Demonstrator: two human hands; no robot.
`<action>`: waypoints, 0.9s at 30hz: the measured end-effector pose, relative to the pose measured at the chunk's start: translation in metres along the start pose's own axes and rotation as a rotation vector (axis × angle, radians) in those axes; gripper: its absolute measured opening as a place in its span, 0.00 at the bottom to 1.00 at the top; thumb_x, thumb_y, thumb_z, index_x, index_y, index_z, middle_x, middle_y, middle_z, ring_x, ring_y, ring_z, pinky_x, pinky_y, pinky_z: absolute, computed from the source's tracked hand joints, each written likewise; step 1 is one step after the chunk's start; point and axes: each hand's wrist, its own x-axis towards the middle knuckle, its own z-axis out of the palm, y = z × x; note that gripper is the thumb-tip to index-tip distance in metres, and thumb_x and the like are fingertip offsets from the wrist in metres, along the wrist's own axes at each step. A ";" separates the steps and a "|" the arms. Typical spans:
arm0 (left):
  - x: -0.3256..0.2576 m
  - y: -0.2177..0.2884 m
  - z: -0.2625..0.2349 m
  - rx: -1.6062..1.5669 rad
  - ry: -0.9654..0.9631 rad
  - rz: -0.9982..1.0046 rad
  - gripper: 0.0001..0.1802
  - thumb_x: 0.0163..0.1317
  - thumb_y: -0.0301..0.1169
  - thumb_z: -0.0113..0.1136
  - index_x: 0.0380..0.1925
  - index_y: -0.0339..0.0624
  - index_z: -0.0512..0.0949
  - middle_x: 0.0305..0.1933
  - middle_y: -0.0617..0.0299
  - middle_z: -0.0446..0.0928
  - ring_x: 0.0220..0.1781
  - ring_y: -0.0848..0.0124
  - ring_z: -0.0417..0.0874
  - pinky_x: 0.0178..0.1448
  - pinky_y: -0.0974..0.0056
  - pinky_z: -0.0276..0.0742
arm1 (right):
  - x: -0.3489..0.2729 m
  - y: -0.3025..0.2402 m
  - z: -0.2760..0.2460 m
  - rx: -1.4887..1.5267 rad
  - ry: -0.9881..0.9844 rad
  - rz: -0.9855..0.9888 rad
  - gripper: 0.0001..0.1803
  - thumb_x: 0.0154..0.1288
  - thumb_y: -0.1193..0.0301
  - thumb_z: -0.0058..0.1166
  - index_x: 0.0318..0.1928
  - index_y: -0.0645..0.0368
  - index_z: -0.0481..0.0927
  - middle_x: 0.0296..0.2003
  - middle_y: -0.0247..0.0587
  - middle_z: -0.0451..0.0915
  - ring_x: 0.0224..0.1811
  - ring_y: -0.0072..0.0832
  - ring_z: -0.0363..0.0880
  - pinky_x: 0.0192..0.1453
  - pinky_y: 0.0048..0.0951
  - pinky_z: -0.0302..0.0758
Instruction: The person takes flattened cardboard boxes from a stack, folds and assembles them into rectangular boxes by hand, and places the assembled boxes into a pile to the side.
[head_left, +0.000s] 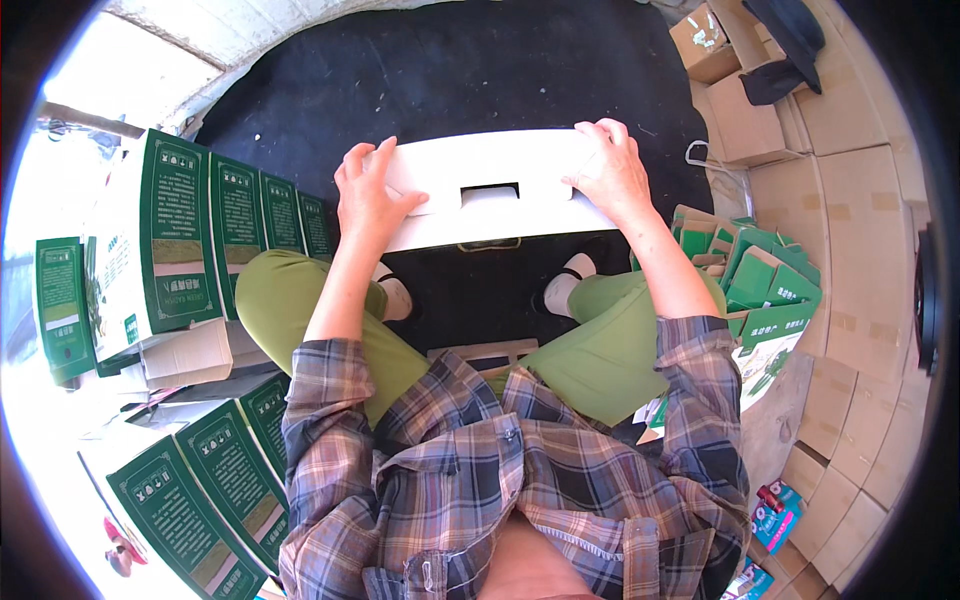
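A white cardboard box [440, 160] with a rectangular handle slot is held out in front of me, between and beyond my knees. At its left end my left hand [374, 198] grips it, thumb on the white face and fingers curled over the far edge. The right end is gripped by my right hand [610, 172], thumb pressed near a fold and fingers along the far edge. Only a white side and a flap beside the slot show. Its underside and inside are hidden, so I cannot tell how it is folded there.
Green and white printed boxes [180, 240] stand in rows along my left. Flattened green cartons [765, 275] lie in a pile at right, before a wall of stacked brown boxes [860, 230]. A dark hat [790, 45] rests at the far right. Black sheeting [480, 70] covers the floor.
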 end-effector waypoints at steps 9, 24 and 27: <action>-0.003 0.007 0.003 0.091 0.050 -0.048 0.37 0.43 0.34 0.74 0.57 0.50 0.73 0.62 0.55 0.64 0.65 0.53 0.64 0.61 0.53 0.72 | -0.001 -0.002 0.007 -0.115 0.031 0.000 0.33 0.46 0.62 0.72 0.55 0.52 0.74 0.56 0.41 0.67 0.58 0.42 0.68 0.59 0.40 0.73; -0.002 -0.107 0.049 -1.300 -0.510 -0.957 0.30 0.62 0.52 0.56 0.47 0.32 0.76 0.47 0.48 0.79 0.46 0.58 0.80 0.53 0.56 0.73 | -0.004 0.117 0.054 1.023 -0.602 0.812 0.33 0.69 0.45 0.45 0.52 0.67 0.76 0.45 0.45 0.80 0.47 0.32 0.78 0.54 0.36 0.72; -0.004 -0.107 0.043 -1.405 -0.574 -0.880 0.35 0.62 0.39 0.59 0.64 0.31 0.62 0.60 0.45 0.71 0.55 0.58 0.77 0.55 0.62 0.73 | -0.005 0.108 0.035 1.137 -0.568 0.722 0.31 0.69 0.47 0.45 0.51 0.65 0.77 0.45 0.44 0.80 0.45 0.30 0.79 0.52 0.33 0.73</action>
